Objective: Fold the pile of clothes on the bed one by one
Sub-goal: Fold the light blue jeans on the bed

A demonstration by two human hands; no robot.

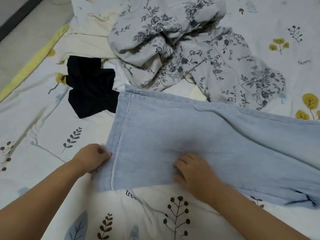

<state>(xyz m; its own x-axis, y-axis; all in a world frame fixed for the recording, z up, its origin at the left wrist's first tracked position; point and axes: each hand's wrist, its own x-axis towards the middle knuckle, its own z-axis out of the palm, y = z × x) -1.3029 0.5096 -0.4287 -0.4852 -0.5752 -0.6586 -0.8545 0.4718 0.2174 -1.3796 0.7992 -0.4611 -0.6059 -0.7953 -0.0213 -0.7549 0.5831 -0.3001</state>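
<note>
Light blue jeans [199, 134] lie flat across the bed, their hem end toward the left and the rest running off the right edge. My left hand [92, 157] pinches the hem's near left edge between thumb and fingers. On the denim near its lower edge rests my right hand [192, 168], its fingers bent and pressing the cloth. Behind the jeans a crumpled grey floral garment [181, 49] is heaped, with a black garment [90, 87] to its left and cream cloth [90, 32] further back.
The bed carries a white sheet [57, 139] printed with leaves and yellow trees. A yellow border strip [34, 63] marks the bed's left edge, with grey floor [15, 16] beyond it at the upper left.
</note>
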